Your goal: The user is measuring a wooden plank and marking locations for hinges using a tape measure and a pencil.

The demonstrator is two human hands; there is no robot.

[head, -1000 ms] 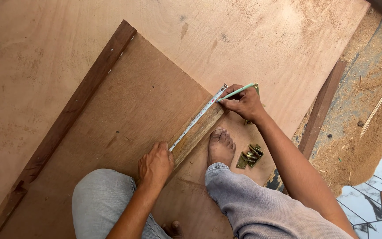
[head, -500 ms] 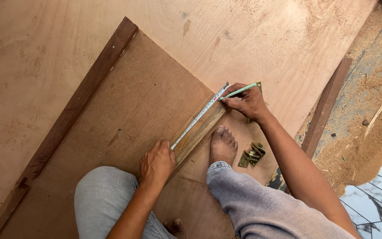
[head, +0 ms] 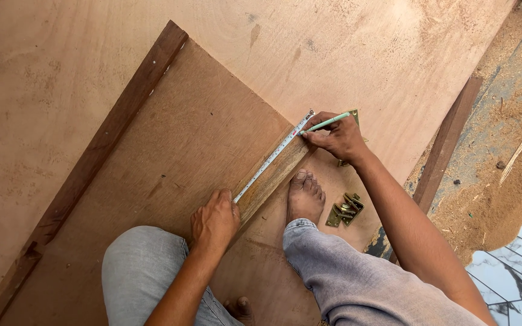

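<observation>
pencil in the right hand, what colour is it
Light green, seen in the head view: the pencil sits in the right hand, tip at the tape measure.

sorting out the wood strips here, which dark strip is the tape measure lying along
The short strip on the board's right edge, between the left hand and the right hand, under the tape measure. The long strip on the left edge and the strip by the sawdust lie bare.
</observation>
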